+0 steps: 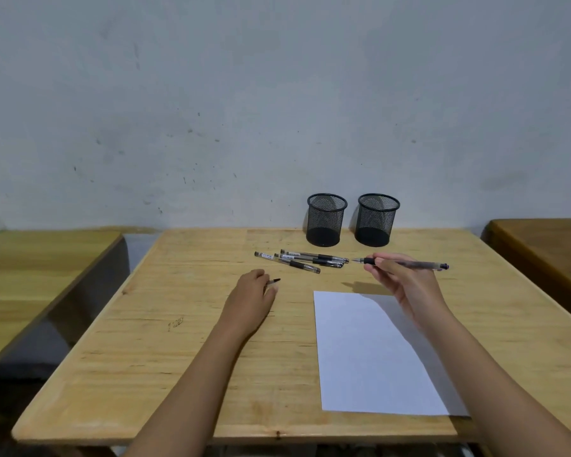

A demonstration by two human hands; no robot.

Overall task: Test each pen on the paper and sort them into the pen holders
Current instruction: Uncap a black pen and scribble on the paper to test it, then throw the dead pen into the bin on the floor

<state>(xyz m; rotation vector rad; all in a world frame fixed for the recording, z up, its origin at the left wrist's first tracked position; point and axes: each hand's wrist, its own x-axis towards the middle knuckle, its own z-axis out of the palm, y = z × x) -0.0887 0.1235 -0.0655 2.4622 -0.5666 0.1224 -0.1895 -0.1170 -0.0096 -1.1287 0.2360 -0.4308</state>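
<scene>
My right hand (406, 285) holds an uncapped clear pen (419, 264) level above the table, its tip pointing left, just past the far edge of the white paper (370, 354). Resting on the wood, my left hand (253, 300) is closed on the pen's cap (274, 281), whose dark end sticks out between the fingers. Three capped pens (302, 260) lie in a loose pile beyond my left hand. Two black mesh pen holders (326, 220) (376, 220) stand side by side at the table's far edge, against the wall; both look empty.
The wooden table (178, 357) ends at a grey wall. Another light table (30, 275) stands to the left across a gap, and a darker one (548, 245) to the right.
</scene>
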